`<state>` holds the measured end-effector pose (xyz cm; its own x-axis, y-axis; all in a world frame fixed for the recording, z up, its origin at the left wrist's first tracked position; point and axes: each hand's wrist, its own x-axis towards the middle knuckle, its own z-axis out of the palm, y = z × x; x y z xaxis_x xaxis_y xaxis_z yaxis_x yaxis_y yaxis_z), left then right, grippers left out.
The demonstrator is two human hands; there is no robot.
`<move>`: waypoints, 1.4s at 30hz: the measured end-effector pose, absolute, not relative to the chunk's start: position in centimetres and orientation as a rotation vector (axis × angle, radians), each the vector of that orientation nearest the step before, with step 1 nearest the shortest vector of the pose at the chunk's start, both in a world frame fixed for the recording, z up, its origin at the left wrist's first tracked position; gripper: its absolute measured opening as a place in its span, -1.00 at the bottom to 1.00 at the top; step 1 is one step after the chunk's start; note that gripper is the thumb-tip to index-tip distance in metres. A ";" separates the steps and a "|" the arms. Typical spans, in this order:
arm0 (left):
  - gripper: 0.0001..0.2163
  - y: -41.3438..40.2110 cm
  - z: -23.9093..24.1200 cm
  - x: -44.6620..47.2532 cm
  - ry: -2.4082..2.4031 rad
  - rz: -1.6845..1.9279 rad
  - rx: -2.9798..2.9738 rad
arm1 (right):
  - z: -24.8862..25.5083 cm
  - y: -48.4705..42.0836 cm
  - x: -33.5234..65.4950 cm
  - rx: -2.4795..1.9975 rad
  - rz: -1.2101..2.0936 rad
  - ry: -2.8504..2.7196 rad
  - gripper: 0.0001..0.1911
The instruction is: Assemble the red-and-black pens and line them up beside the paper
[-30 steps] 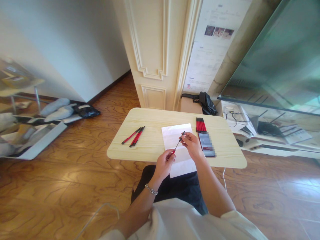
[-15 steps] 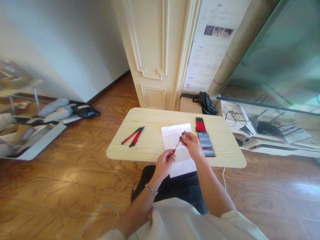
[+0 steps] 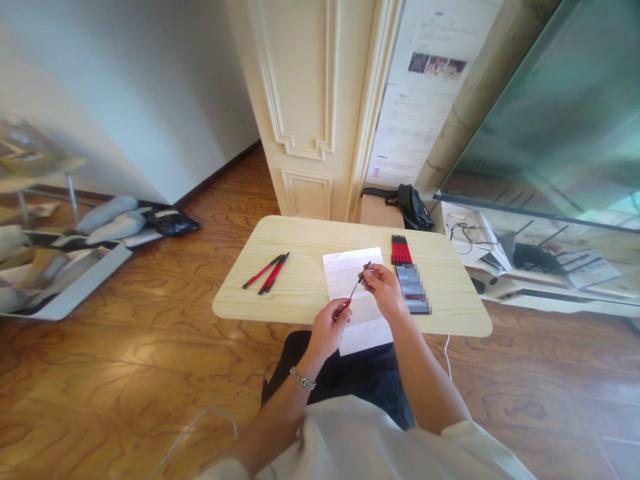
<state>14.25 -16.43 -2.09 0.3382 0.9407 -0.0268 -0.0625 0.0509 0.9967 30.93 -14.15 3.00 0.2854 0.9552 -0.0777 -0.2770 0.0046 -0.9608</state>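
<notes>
Over a creased white sheet of paper (image 3: pixel 353 260), my two hands hold parts of one pen. My left hand (image 3: pixel 327 331) pinches its red barrel (image 3: pixel 347 303), mostly hidden by the fingers. Between finger and thumb of my right hand (image 3: pixel 387 291) is the black pen part (image 3: pixel 367 267). A thin, refill-like rod (image 3: pixel 355 291) spans the gap between both parts. Left of the paper lie a few red-and-black pens (image 3: pixel 273 275). Several more pens (image 3: pixel 401 249) lie side by side in a row at the right, above a phone (image 3: pixel 413 288) with a blurred screen.
Everything rests on a small pale wood-grain table (image 3: pixel 240 303) with rounded corners. Behind it stand a cream panelled door (image 3: pixel 300 87) and a black bag (image 3: pixel 414 207). A low white cabinet (image 3: pixel 540 293) is at the right; a white box (image 3: pixel 80 287) of packages sits on the floor left.
</notes>
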 end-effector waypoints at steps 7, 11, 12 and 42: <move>-0.69 -16.5 -1.8 14.2 0.926 0.964 1.258 | 3.0 -14.2 30.9 -1.181 1.121 -0.781 -0.63; -0.68 -16.4 -1.6 14.2 0.919 0.957 1.286 | 2.9 -14.4 30.9 -1.193 1.124 -0.826 -0.64; -0.68 -16.3 -1.6 14.2 0.913 0.950 1.293 | 2.9 -14.5 30.8 -1.201 1.124 -0.849 -0.64; -0.82 -15.7 0.3 16.8 1.100 1.114 1.273 | 1.4 -16.3 29.5 -1.447 0.879 -1.147 -0.77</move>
<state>16.77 -15.71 0.29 0.1377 0.9904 0.0074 -0.0052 -0.0068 1.0000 29.49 -16.33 1.36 0.2726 0.9605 0.0557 0.1959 0.0012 -0.9806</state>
